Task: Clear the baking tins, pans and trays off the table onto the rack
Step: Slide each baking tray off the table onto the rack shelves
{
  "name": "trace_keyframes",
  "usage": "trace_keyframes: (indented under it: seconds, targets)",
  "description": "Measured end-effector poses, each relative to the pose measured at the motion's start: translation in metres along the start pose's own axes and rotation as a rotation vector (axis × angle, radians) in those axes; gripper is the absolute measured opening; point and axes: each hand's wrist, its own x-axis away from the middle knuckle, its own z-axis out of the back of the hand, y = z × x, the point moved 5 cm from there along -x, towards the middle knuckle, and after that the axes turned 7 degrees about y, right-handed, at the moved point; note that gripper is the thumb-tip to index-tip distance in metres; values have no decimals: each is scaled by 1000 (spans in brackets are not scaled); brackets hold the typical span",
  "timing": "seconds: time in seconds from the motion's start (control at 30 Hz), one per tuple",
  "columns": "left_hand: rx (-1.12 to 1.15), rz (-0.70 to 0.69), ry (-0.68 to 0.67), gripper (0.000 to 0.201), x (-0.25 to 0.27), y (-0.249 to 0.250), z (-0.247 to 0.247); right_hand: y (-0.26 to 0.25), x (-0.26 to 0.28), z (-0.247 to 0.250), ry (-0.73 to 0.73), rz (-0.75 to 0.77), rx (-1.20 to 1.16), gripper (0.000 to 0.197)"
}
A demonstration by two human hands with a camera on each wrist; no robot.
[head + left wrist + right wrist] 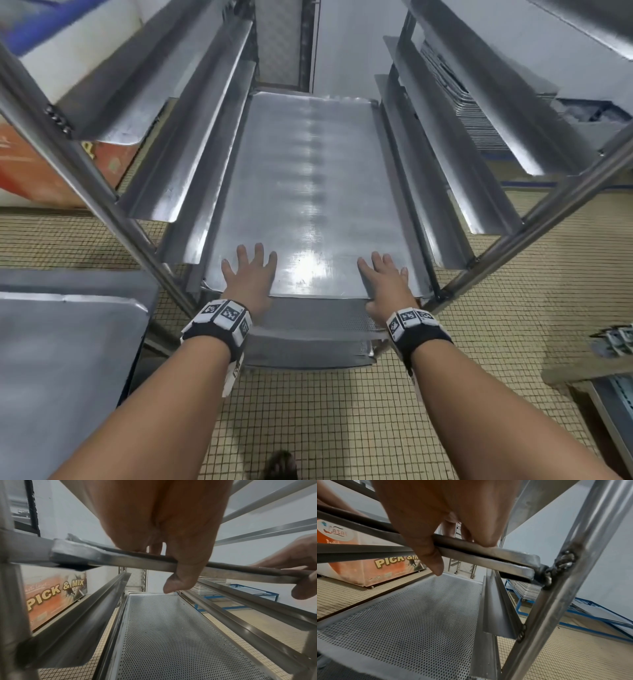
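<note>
A flat, silver, finely perforated metal baking tray [308, 192] lies in the middle of the head view, resting on the angled side runners of a tall stainless-steel rack [191, 144]. Its near edge sits under both palms, and its far end reaches deep into the rack.

Below it, two more perforated trays [308, 342] sit on lower runners and stick out a little toward the viewer. At the lower left of the head view is another plain steel tray [61, 359] on a bench. The floor [342, 428] is laid with small beige tiles. An orange-and-white chest with "PICK & MIX" lettering [56, 588] stands at the left. A stack of trays on a blue frame [527, 592] stands at the right beside a pale wall.

The left hand [251, 277] lies flat on the tray's near left part. Its fingers [257, 251] are straight and spread across the top, and its thumb hangs below the front rim. The right hand [385, 282] is placed the same way at the near right corner, fingers extended over the surface and thumb under the edge. Neither hand curls round the tray.
</note>
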Motion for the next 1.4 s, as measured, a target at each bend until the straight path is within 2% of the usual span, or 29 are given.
trace_keyframes:
  seconds: [0.37, 0.47, 0.57, 0.63, 0.7, 0.83, 0.9, 0.97, 1.13, 1.4]
  targets:
    - [-34, -11, 1, 85, -14, -6, 6, 2, -8, 1, 44, 17, 143, 91]
    - [-75, 38, 26, 79, 9, -8, 7, 1, 0, 2, 4, -11, 139, 83]
    - [-128, 42, 41, 82, 46, -4, 3, -4, 14, 6, -14, -1, 121, 72]
    - [-85, 59, 50, 87, 73, -2, 3, -10, 28, 11, -19, 25, 123, 66]
    - [-4, 87, 51, 82, 102, -1, 1, -14, 44, 17, -36, 50, 119, 63]
    - [212, 288, 103, 51, 168, -13, 1, -29, 71, 31, -95, 85, 85, 51]
    - [243, 392, 122, 35, 204, -23, 4, -47, 84, 38, -148, 125, 85, 43]
    - [242, 479, 159, 28, 240, -36, 5, -73, 99, 41, -172, 206, 110, 40]
    - [283, 766, 212, 34, 355, -78, -7, -167, 148, 35, -176, 431, 102, 32]
    - [301, 1250, 175, 43, 577, -132, -54, -326, 260, 9, -216, 821, 28, 30]
